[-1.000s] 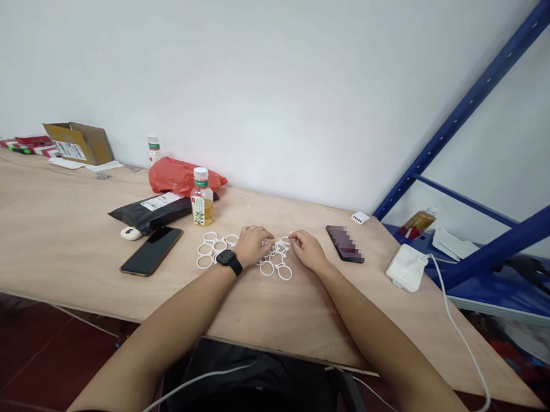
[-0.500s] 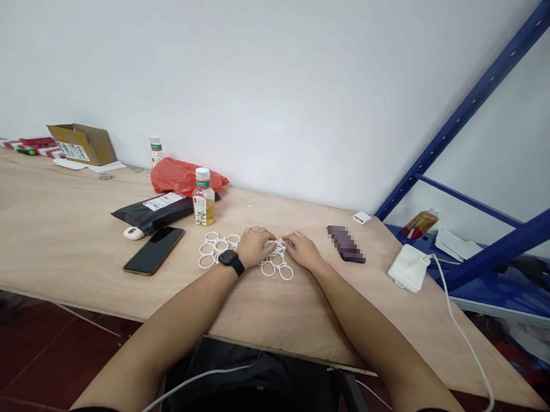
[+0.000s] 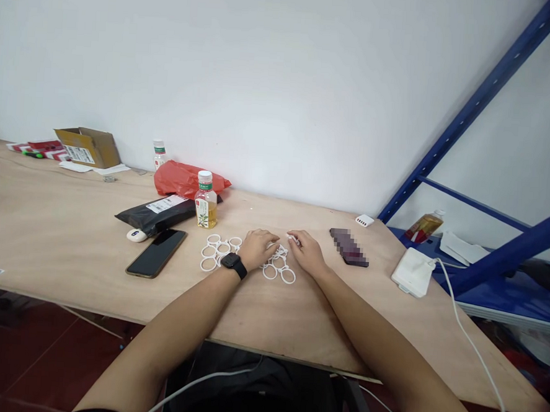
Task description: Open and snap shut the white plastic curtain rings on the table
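White plastic rings joined together lie on the wooden table: one group (image 3: 209,251) left of my left hand, another (image 3: 288,276) below and between my hands. My left hand (image 3: 255,248), a black watch (image 3: 230,261) on its wrist, rests palm down, hiding part of the rings. Its thumb and forefinger are slightly apart beside the right group, with nothing visible between them. Opposite it, my right hand (image 3: 307,251) pinches a small white plastic piece (image 3: 293,238) just above the rings; most of that piece is covered by the fingers.
Left of the rings stand a drink bottle (image 3: 205,205), a phone (image 3: 156,253), a black parcel (image 3: 156,214) and a red bag (image 3: 183,178). A blurred dark phone (image 3: 348,246) and a white charger with cable (image 3: 411,271) lie right. A blue rack (image 3: 476,112) rises beyond.
My hands have drawn slightly apart. The small white piece now shows in my right fingers, and my left fingertips have come off the rings' top. The whole view has shifted a little.
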`<action>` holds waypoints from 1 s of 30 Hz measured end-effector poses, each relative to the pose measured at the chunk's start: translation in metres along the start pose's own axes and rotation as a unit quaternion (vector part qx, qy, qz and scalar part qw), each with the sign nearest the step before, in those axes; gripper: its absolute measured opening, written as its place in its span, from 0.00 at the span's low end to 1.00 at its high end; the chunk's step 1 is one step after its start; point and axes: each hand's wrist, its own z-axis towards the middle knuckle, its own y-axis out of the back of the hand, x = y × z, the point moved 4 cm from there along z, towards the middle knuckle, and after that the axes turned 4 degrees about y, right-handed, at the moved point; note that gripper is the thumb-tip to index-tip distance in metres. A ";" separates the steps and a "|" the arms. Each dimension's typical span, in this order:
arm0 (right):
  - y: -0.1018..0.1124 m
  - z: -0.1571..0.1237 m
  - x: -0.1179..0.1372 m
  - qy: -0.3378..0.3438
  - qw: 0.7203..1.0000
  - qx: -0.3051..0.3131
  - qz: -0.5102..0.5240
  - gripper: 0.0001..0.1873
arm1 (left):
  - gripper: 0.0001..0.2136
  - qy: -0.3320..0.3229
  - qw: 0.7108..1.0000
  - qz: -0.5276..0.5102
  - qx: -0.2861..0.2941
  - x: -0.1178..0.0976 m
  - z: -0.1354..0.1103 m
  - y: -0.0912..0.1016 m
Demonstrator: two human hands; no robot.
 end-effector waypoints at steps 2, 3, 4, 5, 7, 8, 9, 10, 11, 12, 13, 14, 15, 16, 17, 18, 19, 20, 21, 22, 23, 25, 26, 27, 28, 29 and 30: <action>0.002 -0.001 0.011 0.029 0.998 -0.032 0.037 0.14 | 0.12 -0.013 1.000 -0.017 -0.017 0.000 0.001 0.001; 0.001 -0.001 0.015 0.040 0.997 -0.040 0.050 0.14 | 0.12 -0.022 0.999 -0.023 -0.024 -0.001 0.001 0.002; 0.001 -0.002 0.019 0.046 0.996 -0.045 0.060 0.14 | 0.12 -0.031 0.999 -0.028 -0.029 -0.002 0.001 0.003; 0.000 -0.002 0.022 0.047 0.996 -0.048 0.066 0.14 | 0.11 -0.039 0.998 -0.032 -0.032 -0.003 0.001 0.004; -0.001 -0.003 0.025 0.043 0.995 -0.050 0.073 0.14 | 0.11 -0.047 0.997 -0.038 -0.036 -0.003 0.001 0.007; -0.001 -0.003 0.026 0.041 0.995 -0.049 0.075 0.14 | 0.11 -0.046 0.997 -0.040 -0.041 -0.003 0.001 0.008; -0.001 -0.003 0.026 0.043 0.995 -0.047 0.078 0.14 | 0.11 -0.041 0.997 -0.042 -0.048 -0.003 0.001 0.009; 0.000 -0.004 0.026 0.045 0.995 -0.046 0.082 0.15 | 0.10 -0.034 0.997 -0.044 -0.058 -0.003 0.001 0.010; 0.000 -0.004 0.027 0.047 0.994 -0.046 0.086 0.14 | 0.10 -0.027 0.996 -0.045 -0.069 -0.002 0.001 0.011; 0.000 -0.004 0.027 0.046 0.994 -0.047 0.089 0.14 | 0.10 -0.022 0.996 -0.046 -0.076 -0.003 0.000 0.012; 0.001 -0.004 0.026 0.041 0.994 -0.050 0.093 0.14 | 0.10 -0.021 0.996 -0.046 -0.079 -0.003 0.000 0.012; 0.001 -0.004 0.026 0.034 0.993 -0.055 0.095 0.13 | 0.09 -0.023 0.996 -0.046 -0.077 -0.004 0.000 0.011; 0.002 -0.004 0.026 0.026 0.993 -0.060 0.097 0.13 | 0.09 -0.027 0.996 -0.045 -0.071 -0.006 -0.001 0.011; 0.002 -0.004 0.025 0.018 0.993 -0.064 0.100 0.12 | 0.09 -0.031 0.996 -0.046 -0.066 -0.007 -0.001 0.011; 0.002 -0.004 0.025 0.013 0.992 -0.066 0.102 0.12 | 0.09 -0.035 0.996 -0.046 -0.062 -0.008 -0.001 0.010; 0.001 -0.004 0.025 0.010 0.992 -0.068 0.104 0.12 | 0.09 -0.039 0.996 -0.046 -0.062 -0.009 -0.001 0.011; 0.001 -0.004 0.025 0.009 0.992 -0.070 0.103 0.12 | 0.09 -0.042 0.996 -0.047 -0.064 -0.009 -0.002 0.011; 0.001 -0.005 0.025 0.009 0.992 -0.072 0.102 0.11 | 0.09 -0.046 0.996 -0.046 -0.065 -0.010 -0.002 0.011; 0.001 -0.005 0.026 0.010 0.992 -0.074 0.101 0.11 | 0.09 -0.050 0.996 -0.044 -0.065 -0.010 -0.002 0.012; 0.001 -0.005 0.026 0.011 0.992 -0.077 0.101 0.10 | 0.09 -0.054 0.996 -0.040 -0.065 -0.010 -0.002 0.012; 0.000 -0.006 0.026 0.011 0.992 -0.078 0.101 0.10 | 0.09 -0.056 0.996 -0.035 -0.062 -0.010 -0.002 0.012; -0.001 -0.006 0.027 0.008 0.992 -0.076 0.104 0.10 | 0.08 -0.055 0.997 -0.026 -0.054 -0.011 -0.002 0.012; -0.001 -0.005 0.027 0.006 0.992 -0.074 0.106 0.10 | 0.08 -0.051 0.997 -0.022 -0.051 -0.011 -0.002 0.012; -0.002 -0.005 0.027 0.002 0.991 -0.073 0.108 0.10 | 0.08 -0.045 0.998 -0.019 -0.050 -0.012 -0.002 0.012; -0.002 -0.005 0.026 0.000 0.991 -0.075 0.109 0.10 | 0.08 -0.038 0.998 -0.018 -0.050 -0.012 -0.001 0.012; -0.002 -0.004 0.026 -0.003 0.991 -0.078 0.110 0.10 | 0.07 -0.029 0.998 -0.017 -0.051 -0.012 -0.001 0.012; -0.002 -0.004 0.026 -0.005 0.991 -0.083 0.109 0.10 | 0.07 -0.022 0.998 -0.015 -0.052 -0.012 -0.001 0.013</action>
